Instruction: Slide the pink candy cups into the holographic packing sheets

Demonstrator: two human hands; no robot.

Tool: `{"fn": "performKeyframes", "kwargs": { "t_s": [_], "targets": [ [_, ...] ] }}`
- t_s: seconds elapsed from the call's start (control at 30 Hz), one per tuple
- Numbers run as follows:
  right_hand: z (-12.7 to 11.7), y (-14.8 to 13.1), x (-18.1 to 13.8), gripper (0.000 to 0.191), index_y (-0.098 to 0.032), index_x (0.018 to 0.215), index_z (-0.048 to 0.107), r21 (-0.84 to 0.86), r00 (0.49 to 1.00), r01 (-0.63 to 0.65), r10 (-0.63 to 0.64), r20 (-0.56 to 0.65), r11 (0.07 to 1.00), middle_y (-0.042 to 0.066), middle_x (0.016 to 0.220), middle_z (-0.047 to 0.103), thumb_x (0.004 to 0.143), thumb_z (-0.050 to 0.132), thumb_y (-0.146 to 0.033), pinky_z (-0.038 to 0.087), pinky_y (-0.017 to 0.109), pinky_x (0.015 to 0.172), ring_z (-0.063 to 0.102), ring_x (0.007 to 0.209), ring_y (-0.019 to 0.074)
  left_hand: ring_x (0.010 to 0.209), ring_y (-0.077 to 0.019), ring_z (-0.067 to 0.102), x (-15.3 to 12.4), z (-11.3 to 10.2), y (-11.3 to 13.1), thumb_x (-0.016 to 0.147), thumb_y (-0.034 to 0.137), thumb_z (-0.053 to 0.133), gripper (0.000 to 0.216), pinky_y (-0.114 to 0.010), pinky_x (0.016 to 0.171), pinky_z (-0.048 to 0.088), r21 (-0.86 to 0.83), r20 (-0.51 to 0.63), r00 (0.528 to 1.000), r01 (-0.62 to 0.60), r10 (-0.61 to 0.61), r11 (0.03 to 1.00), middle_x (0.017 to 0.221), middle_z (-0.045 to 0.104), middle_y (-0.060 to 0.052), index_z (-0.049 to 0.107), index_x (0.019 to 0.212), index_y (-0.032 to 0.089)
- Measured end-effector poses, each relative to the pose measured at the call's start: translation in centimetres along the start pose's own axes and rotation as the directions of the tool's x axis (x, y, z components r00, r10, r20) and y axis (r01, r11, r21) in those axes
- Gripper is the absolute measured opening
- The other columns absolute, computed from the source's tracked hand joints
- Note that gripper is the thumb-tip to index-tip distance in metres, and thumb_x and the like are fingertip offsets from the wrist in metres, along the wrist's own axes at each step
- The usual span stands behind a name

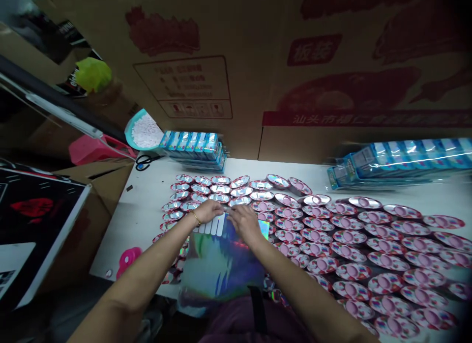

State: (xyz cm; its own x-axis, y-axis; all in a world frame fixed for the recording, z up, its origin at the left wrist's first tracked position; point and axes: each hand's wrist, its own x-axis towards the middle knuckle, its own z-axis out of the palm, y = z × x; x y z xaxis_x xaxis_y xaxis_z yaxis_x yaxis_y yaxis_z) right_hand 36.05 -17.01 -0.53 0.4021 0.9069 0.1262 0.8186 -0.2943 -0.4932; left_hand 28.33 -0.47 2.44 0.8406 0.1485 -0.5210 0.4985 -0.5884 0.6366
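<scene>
Close together near the middle of the table, both my hands work at the top edge of a shiny holographic sheet (221, 264) with several pale label strips (214, 227) left along its upper part. My left hand (207, 211), with a thin bracelet at the wrist, has its fingers pinched at the strips' top end. Fingers bent, my right hand (244, 222) meets it there. What lies between the fingertips is too small to make out. Just beyond them stand rows of small oval-topped packs (241, 191), some with shiny tops and others with a pink round spot (315, 236).
Stacked blue boxes in clear wrap stand at the back left (193, 145) and back right (409, 158). A turquoise bowl of white pellets (145, 131), scissors (143, 162) and a pink tape dispenser (129, 258) lie leftward. Large cardboard cartons (243, 77) wall the back.
</scene>
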Motion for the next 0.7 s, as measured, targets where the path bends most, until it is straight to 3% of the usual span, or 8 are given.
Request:
{"fn": "performKeyframes", "kwargs": {
  "t_s": [0.1,0.23,0.37,0.47,0.57,0.63,0.7],
  "targets": [
    [0.5,-1.4,-0.1,0.032,-0.02,0.117,0.052,-0.129,0.996,0.09,-0.086,0.033,0.988,0.008,0.097,0.058,0.086,0.043,-0.021,0.035,0.034,0.07,0.046,0.085,0.021,0.048,-0.0073,0.03,-0.3,0.0,-0.3,0.073,0.03,0.045,0.026,-0.019,0.049,0.025,-0.112,0.012,1.0,0.016,-0.015,0.994,0.047,0.034,0.006,0.045,0.052,0.015],
    [1.3,-1.7,-1.0,0.04,-0.013,0.124,0.044,-0.227,0.986,0.169,-0.163,0.044,0.959,0.012,0.108,0.054,0.084,0.039,-0.013,0.037,0.035,0.068,0.044,0.089,0.023,0.048,-0.007,0.027,-0.5,0.3,-0.6,0.073,0.035,0.045,0.027,-0.019,0.048,0.023,-0.17,-0.002,0.999,0.037,-0.037,0.985,0.048,0.031,0.006,0.043,0.053,0.015],
    [2.0,-0.8,-2.1,0.04,-0.012,0.121,0.046,-0.249,0.963,0.253,-0.268,-0.03,0.935,0.012,0.119,0.05,0.082,0.04,-0.008,0.038,0.036,0.075,0.042,0.099,0.0241,0.05,-0.0074,0.028,-0.5,0.5,-0.8,0.072,0.037,0.045,0.03,-0.019,0.048,0.023,-0.155,-0.02,1.0,0.021,-0.024,0.988,0.049,0.031,0.006,0.04,0.051,0.016],
    [2.3,-0.6,-2.3,0.031,-0.015,0.112,0.053,-0.181,0.942,0.281,-0.307,-0.137,0.942,0.01,0.116,0.053,0.083,0.041,-0.011,0.038,0.035,0.079,0.043,0.102,0.0225,0.051,-0.0078,0.031,-0.4,0.3,-0.6,0.073,0.034,0.043,0.028,-0.019,0.049,0.025,-0.099,-0.015,0.999,0.031,-0.033,0.995,0.049,0.035,0.005,0.042,0.052,0.015],
    [1.4,-1.2,-2.1,0.019,-0.018,0.094,0.061,-0.008,0.96,0.199,-0.197,-0.197,0.98,0.008,0.107,0.058,0.084,0.045,-0.016,0.039,0.032,0.077,0.047,0.096,0.02,0.056,-0.0093,0.04,0.0,0.3,-0.4,0.075,0.027,0.043,0.022,-0.019,0.054,0.031,0.049,-0.019,0.999,0.036,-0.035,0.998,0.055,0.047,0.002,0.051,0.059,0.015],
    [-0.1,-1.5,-1.9,0.015,-0.019,0.084,0.062,0.176,0.988,0.097,-0.072,-0.14,0.98,0.006,0.094,0.062,0.083,0.047,-0.017,0.039,0.029,0.074,0.051,0.086,0.0172,0.063,-0.0113,0.047,0.4,0.4,-0.4,0.075,0.023,0.044,0.019,-0.021,0.06,0.034,0.197,-0.036,0.998,0.049,-0.043,0.979,0.063,0.055,0.0,0.056,0.062,0.016],
    [-2.0,-1.0,-1.9,0.014,-0.019,0.078,0.062,0.394,0.996,-0.038,0.069,-0.065,0.918,0.003,0.081,0.062,0.082,0.048,-0.018,0.04,0.027,0.071,0.053,0.078,0.0148,0.07,-0.0142,0.051,0.7,0.7,-0.2,0.074,0.022,0.046,0.018,-0.024,0.066,0.036,0.315,-0.075,0.995,0.087,-0.066,0.945,0.068,0.06,-0.003,0.059,0.063,0.017]
  ]
}}
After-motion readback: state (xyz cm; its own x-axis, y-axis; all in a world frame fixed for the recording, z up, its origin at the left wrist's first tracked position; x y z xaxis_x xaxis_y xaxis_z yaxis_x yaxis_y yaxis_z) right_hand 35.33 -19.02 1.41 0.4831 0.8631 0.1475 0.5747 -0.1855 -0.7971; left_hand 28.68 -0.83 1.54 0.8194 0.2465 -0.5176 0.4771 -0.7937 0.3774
